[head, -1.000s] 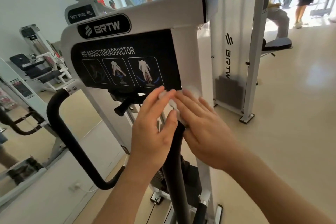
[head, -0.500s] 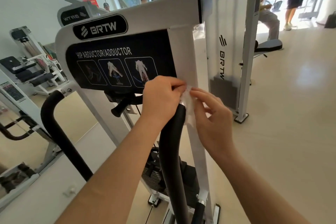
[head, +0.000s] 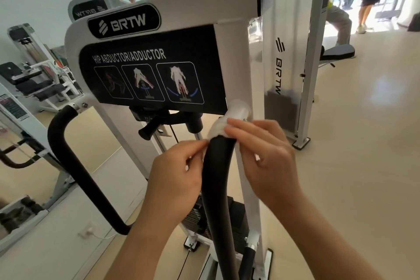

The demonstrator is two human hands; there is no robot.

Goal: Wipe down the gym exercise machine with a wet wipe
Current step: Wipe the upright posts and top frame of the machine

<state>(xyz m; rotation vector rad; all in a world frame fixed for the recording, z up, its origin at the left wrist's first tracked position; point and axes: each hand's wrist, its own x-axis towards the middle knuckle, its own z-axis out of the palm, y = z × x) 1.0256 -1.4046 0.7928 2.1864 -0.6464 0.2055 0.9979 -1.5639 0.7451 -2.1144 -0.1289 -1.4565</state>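
Head view shows our left fingertips (head: pixel 197 146) curled in a pinch on the left edge of the thin white wet wipe (head: pixel 217 128), while our right fingertips (head: pixel 234 125) pinch its right side, so both hands grip the wipe. The left hand (head: pixel 179 173) sits just left of the black foam-padded curved handle (head: pixel 218 179). The right hand (head: pixel 267 159) sits just right of it, in front of the white steel upright post (head: pixel 234 63).

The wipe is draped over the top end of that handle, where the padding meets the post, just below the corner of the black instruction placard (head: pixel 154 70).

We see three likely risks. If we pull one end harder than the other, the thin sheet could slide out of the weaker pinch or slip off the rounded padding. It also looks bunched, so a stroke down the handle may touch only a narrow strip and leave the far side unwiped. A wet sheet dragged tight over the joint could snag and tear there. The black adjustment lever (head: pixel 150 129) is near our left hand, so a wide stroke could knock our knuckles against it.
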